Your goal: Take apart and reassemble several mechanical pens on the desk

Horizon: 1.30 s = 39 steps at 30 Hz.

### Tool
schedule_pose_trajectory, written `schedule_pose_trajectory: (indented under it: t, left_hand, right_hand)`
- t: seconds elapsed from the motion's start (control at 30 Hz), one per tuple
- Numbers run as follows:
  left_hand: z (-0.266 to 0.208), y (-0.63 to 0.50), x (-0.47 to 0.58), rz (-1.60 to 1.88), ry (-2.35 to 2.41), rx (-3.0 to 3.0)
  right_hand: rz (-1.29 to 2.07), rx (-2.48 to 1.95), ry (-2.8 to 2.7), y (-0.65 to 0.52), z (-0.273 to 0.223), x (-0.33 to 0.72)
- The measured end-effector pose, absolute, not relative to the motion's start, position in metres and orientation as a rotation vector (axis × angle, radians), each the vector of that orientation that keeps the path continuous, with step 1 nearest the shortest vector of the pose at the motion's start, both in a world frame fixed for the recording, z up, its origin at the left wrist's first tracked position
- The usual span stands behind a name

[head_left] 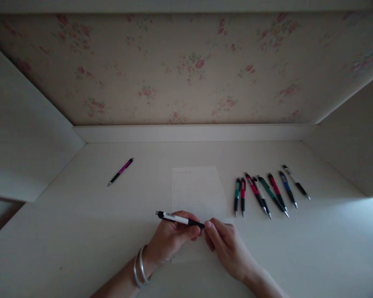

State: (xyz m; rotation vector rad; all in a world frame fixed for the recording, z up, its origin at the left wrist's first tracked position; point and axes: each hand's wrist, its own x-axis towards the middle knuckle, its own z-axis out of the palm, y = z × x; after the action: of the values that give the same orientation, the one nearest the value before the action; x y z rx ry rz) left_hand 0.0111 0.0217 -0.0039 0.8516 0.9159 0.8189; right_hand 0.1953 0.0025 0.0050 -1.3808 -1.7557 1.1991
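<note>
A white and black ballpoint pen [178,219] lies almost level above the paper, its clicker end to the left. My left hand [170,239], with two silver bangles on the wrist, is closed around the pen's barrel and black grip. At the pen's tip, my right hand [229,247] is closed in a pinch; the tip itself is hidden by the fingers. Beneath both hands rests a sheet of lined white paper [195,186], with a faint line of marks near its top edge.
To the right, several pens lie in a loose row, among them a teal pen [237,196], a blue pen [287,189] and a white pen [296,182]. A purple pen [120,171] lies alone at the left. White panels and a flowered back wall [186,91] enclose the desk.
</note>
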Motion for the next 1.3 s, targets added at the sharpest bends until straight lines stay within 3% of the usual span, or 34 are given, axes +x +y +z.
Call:
schedule_pose_trajectory:
  t: [0.93, 1.3]
  left_hand:
    - [0.005, 0.018, 0.012, 0.816, 1.083, 0.836]
    - [0.008, 0.006, 0.014, 0.817, 1.227, 1.383]
  right_hand:
    - [0.725, -1.132, -2.011, -0.002, -0.003, 0.196]
    - [1.430, -1.359, -1.458, -0.011, 0.003, 0.187]
